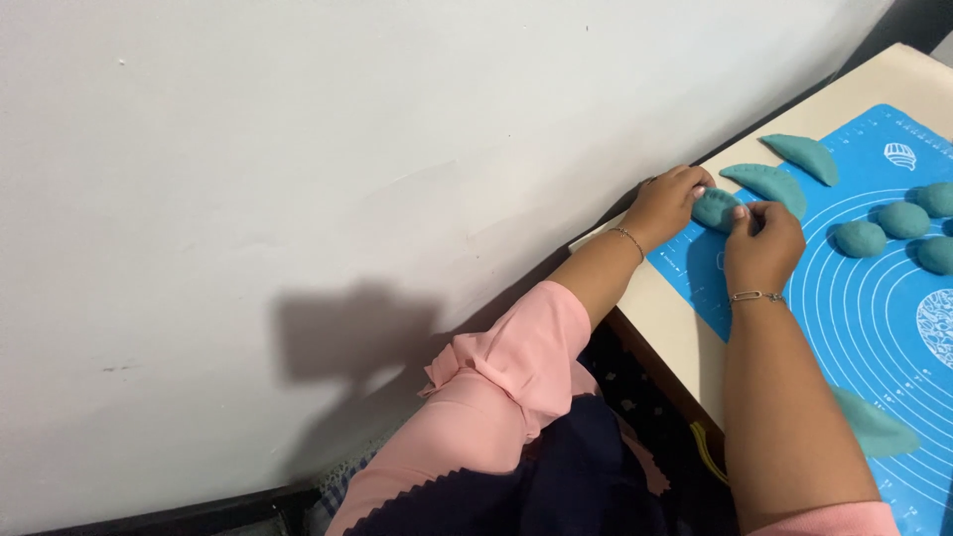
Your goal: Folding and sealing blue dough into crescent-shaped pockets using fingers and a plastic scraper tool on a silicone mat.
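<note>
Both of my hands pinch one teal dough piece at the near corner of a blue silicone mat. My left hand grips its left end with the fingertips. My right hand closes on its right side. The piece is folded, with a crimped edge showing between my fingers. Each wrist wears a thin bracelet, and my sleeves are pink.
Two folded teal half-moons lie beyond my hands on the mat. Several teal dough balls sit to the right, and a flat teal piece lies near my right forearm. The mat lies on a cream table against a white wall.
</note>
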